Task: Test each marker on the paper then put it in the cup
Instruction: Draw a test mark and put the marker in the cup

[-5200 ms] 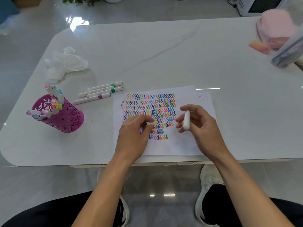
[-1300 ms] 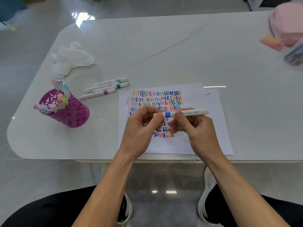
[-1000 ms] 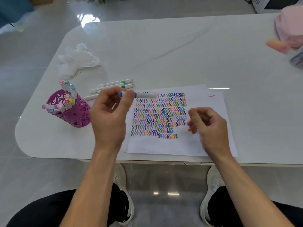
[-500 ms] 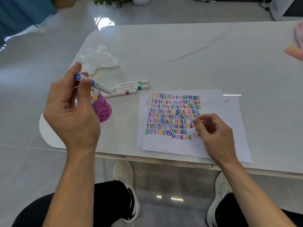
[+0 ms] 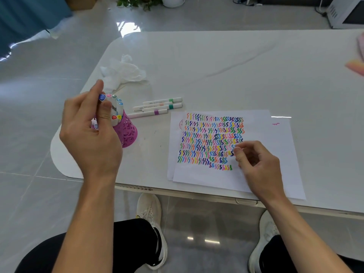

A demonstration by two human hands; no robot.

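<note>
1. The left hand (image 5: 92, 133) is raised near the table's (image 5: 216, 62) left end. A blue-capped marker (image 5: 102, 97) is pinched between its thumb and forefinger, cap end up. The barrel is mostly hidden behind the thumb.
2. The magenta openwork cup (image 5: 128, 133) stands directly behind this hand and to its right, partly covered by the palm. Whether the marker's lower end has entered the rim cannot be told.
3. The stored markers (image 5: 118, 104) stand in the cup, caps up, just beside the left thumb.
4. Four capped markers (image 5: 157, 107) lie flat to the right of the left hand, past the cup and farther out than either hand.
5. The right hand (image 5: 258, 166) is rested on the paper (image 5: 275, 146). Its fingers are loosely curled, the thumb tip lies near the forefinger, and nothing is held.
6. Rows of coloured squiggles (image 5: 210, 140) are recorded on the sheet, just left of the right hand's fingertips. A second sheet is seen beneath, offset to the left.
7. A crumpled tissue (image 5: 123, 70) lies beyond the left hand's fingertips, apart from the cup.
</note>
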